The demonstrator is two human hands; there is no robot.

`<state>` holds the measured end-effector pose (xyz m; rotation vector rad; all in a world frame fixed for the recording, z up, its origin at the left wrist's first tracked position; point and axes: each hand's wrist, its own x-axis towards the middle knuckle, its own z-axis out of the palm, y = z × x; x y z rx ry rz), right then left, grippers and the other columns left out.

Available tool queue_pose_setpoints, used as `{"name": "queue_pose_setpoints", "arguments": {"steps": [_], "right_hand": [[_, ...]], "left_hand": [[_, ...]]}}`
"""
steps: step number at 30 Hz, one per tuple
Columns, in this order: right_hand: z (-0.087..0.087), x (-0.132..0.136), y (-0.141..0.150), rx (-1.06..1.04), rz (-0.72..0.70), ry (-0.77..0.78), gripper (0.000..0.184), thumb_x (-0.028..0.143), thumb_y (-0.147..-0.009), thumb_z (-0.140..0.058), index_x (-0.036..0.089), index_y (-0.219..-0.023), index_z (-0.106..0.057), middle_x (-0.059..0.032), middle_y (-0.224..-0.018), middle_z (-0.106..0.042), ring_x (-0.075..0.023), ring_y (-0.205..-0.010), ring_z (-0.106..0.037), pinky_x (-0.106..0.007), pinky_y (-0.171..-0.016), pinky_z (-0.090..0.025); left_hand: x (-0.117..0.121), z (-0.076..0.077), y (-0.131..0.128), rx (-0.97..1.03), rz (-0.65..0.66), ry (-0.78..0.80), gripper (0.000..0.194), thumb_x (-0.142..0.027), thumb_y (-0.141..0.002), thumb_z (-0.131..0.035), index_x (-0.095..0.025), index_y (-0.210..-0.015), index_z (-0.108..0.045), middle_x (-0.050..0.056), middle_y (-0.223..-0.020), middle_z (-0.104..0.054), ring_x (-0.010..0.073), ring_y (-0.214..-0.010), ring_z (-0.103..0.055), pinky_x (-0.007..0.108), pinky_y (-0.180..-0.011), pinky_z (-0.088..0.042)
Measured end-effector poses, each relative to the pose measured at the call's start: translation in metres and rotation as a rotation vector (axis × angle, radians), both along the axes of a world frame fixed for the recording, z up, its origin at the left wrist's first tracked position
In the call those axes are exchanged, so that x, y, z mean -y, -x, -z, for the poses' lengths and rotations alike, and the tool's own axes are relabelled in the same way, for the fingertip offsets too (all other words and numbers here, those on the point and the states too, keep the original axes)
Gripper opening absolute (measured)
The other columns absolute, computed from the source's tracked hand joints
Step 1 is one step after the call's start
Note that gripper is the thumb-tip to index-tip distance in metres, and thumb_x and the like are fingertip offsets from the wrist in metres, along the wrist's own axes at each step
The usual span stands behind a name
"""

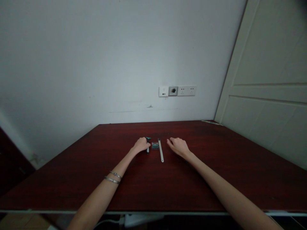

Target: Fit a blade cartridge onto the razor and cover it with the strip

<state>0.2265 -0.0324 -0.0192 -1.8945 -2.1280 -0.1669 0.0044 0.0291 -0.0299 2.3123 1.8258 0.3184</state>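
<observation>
My left hand (141,145) is closed around the handle of a razor (148,149), whose green-edged head points away from me. Just right of it lies a small clear case (155,146) with dark and green parts inside, perhaps razor cartridges. Beside the case is a long, slim, pale flat stick (161,151) with a dark far tip and a small hole at its near end. To the right of the stick, my right hand (178,146) rests on the table with loosely bent fingers apart, holding nothing.
The dark red wooden table (115,195) reaches back to a white wall with sockets (187,90). A pale door (268,80) stands along the right side. A thin strip (212,122) lies at the far right edge. Under the front edge are a white object (141,219) and a cable.
</observation>
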Motion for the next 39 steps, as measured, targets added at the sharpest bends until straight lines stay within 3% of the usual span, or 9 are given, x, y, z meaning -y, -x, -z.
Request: {"name": "queue_pose_setpoints", "arguments": {"steps": [7, 13, 22, 29, 33, 36, 39], "right_hand": [[0.019, -0.019, -0.016, -0.038, 0.014, -0.063, 0.031, 0.035, -0.089, -0.037, 0.014, -0.093, -0.059, -0.0122, -0.100, -0.058, -0.0237, -0.096, -0.050, -0.032, -0.078, -0.037], [0.039, -0.034, -0.028, -0.107, 0.115, -0.033, 0.034, 0.039, -0.086, -0.041, 0.016, -0.108, -0.053, -0.0152, -0.113, -0.049, -0.0285, -0.104, -0.044, -0.040, -0.081, -0.036], [0.044, -0.039, -0.028, -0.130, 0.087, 0.017, 0.038, 0.034, -0.086, -0.039, 0.015, -0.116, -0.050, -0.0158, -0.119, -0.050, -0.0272, -0.109, -0.044, -0.041, -0.090, -0.030], [0.046, -0.040, -0.031, -0.150, 0.027, 0.024, 0.039, 0.034, -0.087, -0.036, 0.017, -0.116, -0.056, -0.0114, -0.127, -0.050, -0.0266, -0.116, -0.042, -0.044, -0.097, -0.027], [0.045, -0.039, -0.032, -0.171, 0.012, 0.010, 0.038, 0.032, -0.087, -0.038, 0.016, -0.115, -0.058, -0.0110, -0.126, -0.051, -0.0259, -0.117, -0.042, -0.043, -0.097, -0.029], [0.041, -0.039, -0.030, -0.216, -0.094, -0.067, 0.037, 0.031, -0.086, -0.042, 0.014, -0.115, -0.058, -0.0123, -0.126, -0.051, -0.0236, -0.118, -0.042, -0.038, -0.098, -0.032], [0.034, -0.040, -0.025, -0.272, -0.313, -0.177, 0.037, 0.032, -0.083, -0.048, 0.015, -0.115, -0.058, -0.0119, -0.126, -0.051, -0.0224, -0.120, -0.041, -0.037, -0.100, -0.032]], "left_hand": [[0.003, 0.005, 0.000, 0.004, 0.022, -0.035, 0.031, -0.039, -0.076, -0.049, -0.015, -0.069, -0.066, 0.010, -0.072, -0.067, 0.0193, -0.071, -0.063, 0.024, -0.061, -0.043], [0.010, 0.007, 0.001, 0.013, 0.005, -0.046, 0.037, -0.047, -0.078, -0.048, -0.016, -0.070, -0.066, 0.011, -0.077, -0.067, 0.0215, -0.075, -0.064, 0.025, -0.061, -0.043], [0.007, 0.005, 0.002, 0.020, -0.046, -0.046, 0.046, -0.049, -0.085, -0.037, -0.015, -0.073, -0.066, 0.014, -0.082, -0.067, 0.0235, -0.080, -0.063, 0.027, -0.064, -0.042], [-0.006, 0.005, 0.034, -0.092, -0.108, -0.266, 0.032, -0.036, -0.086, -0.039, -0.013, -0.093, -0.061, 0.015, -0.101, -0.060, 0.0249, -0.097, -0.055, 0.031, -0.079, -0.041], [-0.015, 0.012, 0.054, -0.132, -0.135, -0.240, 0.036, -0.039, -0.085, -0.039, -0.013, -0.104, -0.056, 0.016, -0.109, -0.055, 0.0285, -0.103, -0.050, 0.037, -0.084, -0.038], [-0.019, 0.018, 0.061, -0.140, -0.144, -0.178, 0.044, -0.044, -0.086, -0.037, -0.014, -0.114, -0.050, 0.017, -0.117, -0.051, 0.0297, -0.110, -0.046, 0.039, -0.088, -0.035], [-0.020, 0.022, 0.063, -0.146, -0.149, -0.149, 0.047, -0.045, -0.087, -0.033, -0.013, -0.119, -0.047, 0.017, -0.122, -0.048, 0.0298, -0.114, -0.043, 0.040, -0.091, -0.033]]}}
